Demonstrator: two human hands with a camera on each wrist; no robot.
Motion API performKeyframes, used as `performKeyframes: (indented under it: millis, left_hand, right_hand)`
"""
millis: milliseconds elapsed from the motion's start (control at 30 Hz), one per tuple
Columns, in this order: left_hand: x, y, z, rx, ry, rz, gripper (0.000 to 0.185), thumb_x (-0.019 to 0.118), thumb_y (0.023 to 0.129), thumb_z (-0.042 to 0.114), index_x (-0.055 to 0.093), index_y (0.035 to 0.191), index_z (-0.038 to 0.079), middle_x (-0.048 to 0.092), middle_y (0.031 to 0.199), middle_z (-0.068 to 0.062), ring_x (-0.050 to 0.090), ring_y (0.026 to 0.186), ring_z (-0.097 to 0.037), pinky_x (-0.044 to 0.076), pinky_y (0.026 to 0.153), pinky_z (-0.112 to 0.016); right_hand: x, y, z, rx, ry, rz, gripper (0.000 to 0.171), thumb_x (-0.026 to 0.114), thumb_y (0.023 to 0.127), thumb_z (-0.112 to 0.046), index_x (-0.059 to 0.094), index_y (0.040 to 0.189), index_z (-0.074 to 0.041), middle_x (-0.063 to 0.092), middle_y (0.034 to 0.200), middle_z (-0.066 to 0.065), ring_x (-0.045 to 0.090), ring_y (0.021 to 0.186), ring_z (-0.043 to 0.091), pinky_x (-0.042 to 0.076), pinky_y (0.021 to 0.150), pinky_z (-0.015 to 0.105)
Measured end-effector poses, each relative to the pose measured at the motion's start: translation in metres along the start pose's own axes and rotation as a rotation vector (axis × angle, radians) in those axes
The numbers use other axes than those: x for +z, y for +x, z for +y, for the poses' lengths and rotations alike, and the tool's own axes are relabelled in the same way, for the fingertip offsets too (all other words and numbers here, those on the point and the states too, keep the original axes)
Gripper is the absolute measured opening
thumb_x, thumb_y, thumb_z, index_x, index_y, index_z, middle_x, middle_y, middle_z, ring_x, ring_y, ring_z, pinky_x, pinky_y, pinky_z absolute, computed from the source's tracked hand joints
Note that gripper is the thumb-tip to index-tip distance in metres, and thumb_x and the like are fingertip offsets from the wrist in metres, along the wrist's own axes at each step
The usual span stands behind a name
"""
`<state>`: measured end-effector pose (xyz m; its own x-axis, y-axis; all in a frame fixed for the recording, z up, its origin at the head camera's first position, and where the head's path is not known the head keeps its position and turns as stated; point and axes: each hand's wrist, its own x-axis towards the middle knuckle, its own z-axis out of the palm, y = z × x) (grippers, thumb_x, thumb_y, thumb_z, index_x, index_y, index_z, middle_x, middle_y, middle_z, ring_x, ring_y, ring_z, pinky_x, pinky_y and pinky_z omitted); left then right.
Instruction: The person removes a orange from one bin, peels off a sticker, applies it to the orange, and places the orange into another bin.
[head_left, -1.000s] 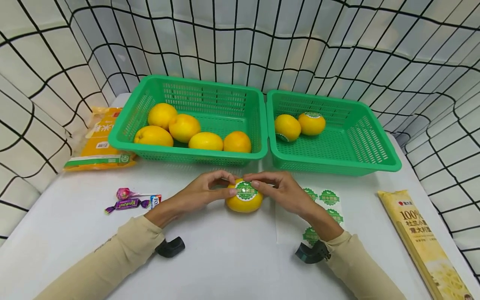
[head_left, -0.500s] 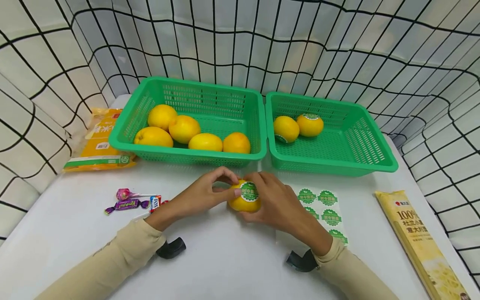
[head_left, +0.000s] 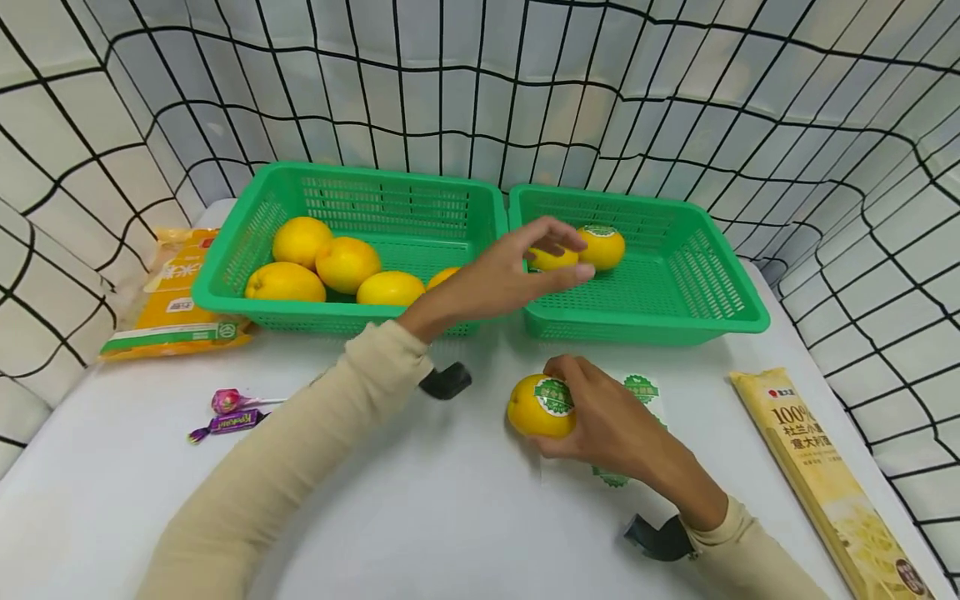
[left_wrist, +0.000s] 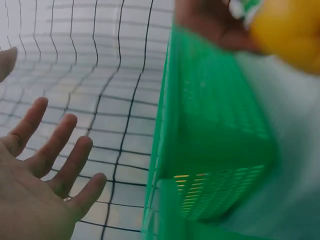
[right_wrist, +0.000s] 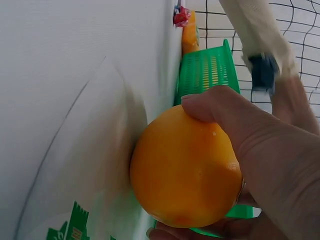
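Observation:
My right hand [head_left: 611, 421] grips an orange [head_left: 531, 410] just above or on the white tabletop, fingers and thumb round its right side. A round green-and-white sticker [head_left: 553, 397] shows on its upper face. In the right wrist view the same orange [right_wrist: 182, 167] fills the middle, with the thumb over it. My left hand [head_left: 510, 275] is raised over the inner end of the right green basket [head_left: 637, 332], holding nothing; its fingers are spread in the left wrist view. It partly hides an orange [head_left: 553, 260] in that basket. Beside that lies a stickered orange [head_left: 603, 250].
Several oranges [head_left: 348, 267] lie in the left green basket [head_left: 322, 320]. A sticker sheet [head_left: 641, 387] is partly under my right hand. Yellow pasta package [head_left: 832, 475] at right; orange bag [head_left: 176, 292], lollipop [head_left: 225, 401] and purple candy [head_left: 234, 422] at left. Black netting [head_left: 465, 79] stands behind.
My left hand has let go of the orange and moved up and right over the right basket. My right hand, now gripping the orange alone, has carried it rightward.

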<state>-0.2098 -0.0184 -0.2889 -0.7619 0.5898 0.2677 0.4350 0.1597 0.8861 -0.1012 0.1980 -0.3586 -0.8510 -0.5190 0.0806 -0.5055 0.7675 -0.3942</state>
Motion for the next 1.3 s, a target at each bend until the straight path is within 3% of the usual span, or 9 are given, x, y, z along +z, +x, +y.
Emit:
performKeyframes:
  millis: [133,300,533,600,700,833,1000,1133,1300]
  left_hand:
    - [-0.01,0.045,-0.013,-0.042,-0.04,0.046,0.042,0.061,0.105,0.049,0.058,0.139,0.023,0.058,0.142,0.006,0.052,0.132,-0.013,0.047,0.108,-0.039]
    - [-0.022,0.066,-0.033,-0.111,0.006,0.096,0.045,0.058,0.105,0.053,0.058,0.139,0.023,0.056,0.147,0.004,0.049,0.137,-0.015,0.044,0.112,-0.039]
    - [-0.038,0.067,-0.05,-0.271,0.43,0.088,0.042,0.061,0.106,0.043,0.061,0.143,0.023,0.041,0.166,-0.002,0.028,0.152,-0.032,0.018,0.125,-0.052]
    - [-0.041,0.066,-0.053,-0.289,0.493,0.08,0.038,0.059,0.107,0.036,0.061,0.142,0.023,0.037,0.168,-0.005,0.025,0.151,-0.034,0.014,0.125,-0.053]
    - [-0.043,0.065,-0.056,-0.313,0.513,0.063,0.038,0.057,0.106,0.03,0.06,0.144,0.023,0.033,0.169,-0.006,0.024,0.149,-0.034,0.013,0.125,-0.052]
    - [-0.044,0.065,-0.058,-0.327,0.532,0.038,0.04,0.056,0.106,0.029,0.058,0.145,0.022,0.032,0.169,-0.007,0.022,0.15,-0.035,0.013,0.127,-0.054]
    - [-0.042,0.069,-0.058,-0.338,0.538,0.018,0.043,0.057,0.104,0.026,0.057,0.146,0.018,0.035,0.166,-0.01,0.024,0.144,-0.035,0.018,0.124,-0.052]
    - [-0.039,0.075,-0.057,-0.349,0.549,-0.001,0.046,0.057,0.104,0.024,0.056,0.149,0.016,0.034,0.166,-0.011,0.025,0.141,-0.035,0.02,0.123,-0.05]
    - [-0.031,0.081,-0.057,-0.347,0.556,-0.031,0.047,0.056,0.104,0.023,0.053,0.151,0.016,0.032,0.167,-0.011,0.024,0.138,-0.035,0.02,0.123,-0.049]
  right_hand:
    - [0.001,0.0,0.001,0.024,-0.007,-0.008,0.077,0.094,0.078,-0.042,0.053,0.135,-0.012,0.064,0.129,0.007,0.062,0.101,0.017,0.06,0.084,0.033]
    - [0.002,-0.001,-0.002,0.046,-0.038,-0.025,0.077,0.094,0.079,-0.044,0.053,0.138,-0.014,0.064,0.131,0.008,0.063,0.101,0.019,0.061,0.083,0.035]
    - [-0.001,-0.002,-0.007,0.019,-0.213,-0.004,0.082,0.096,0.073,-0.054,0.057,0.136,-0.016,0.065,0.125,0.009,0.064,0.105,0.024,0.062,0.075,0.045]
    - [-0.007,0.0,-0.007,0.013,-0.262,-0.018,0.082,0.095,0.072,-0.055,0.058,0.135,-0.016,0.065,0.124,0.011,0.064,0.106,0.026,0.062,0.072,0.047]
    - [-0.03,0.002,-0.003,0.001,-0.281,-0.045,0.079,0.092,0.074,-0.054,0.058,0.134,-0.016,0.066,0.125,0.012,0.065,0.104,0.027,0.062,0.074,0.047]
    - [-0.091,0.011,0.015,0.032,-0.238,-0.073,0.078,0.089,0.077,-0.046,0.054,0.138,-0.014,0.066,0.127,0.012,0.065,0.095,0.025,0.06,0.075,0.041]
    - [-0.164,0.05,0.057,0.15,-0.291,-0.148,0.081,0.088,0.081,-0.033,0.045,0.145,-0.008,0.059,0.13,0.022,0.06,0.096,0.033,0.057,0.078,0.048]
    - [-0.185,0.094,0.1,0.226,-0.371,-0.282,0.084,0.086,0.082,-0.028,0.039,0.146,-0.002,0.054,0.132,0.03,0.059,0.098,0.039,0.054,0.084,0.056]
    - [-0.183,0.132,0.14,0.328,-0.343,-0.435,0.081,0.081,0.088,-0.026,0.034,0.148,0.0,0.053,0.135,0.032,0.056,0.104,0.04,0.051,0.088,0.058]
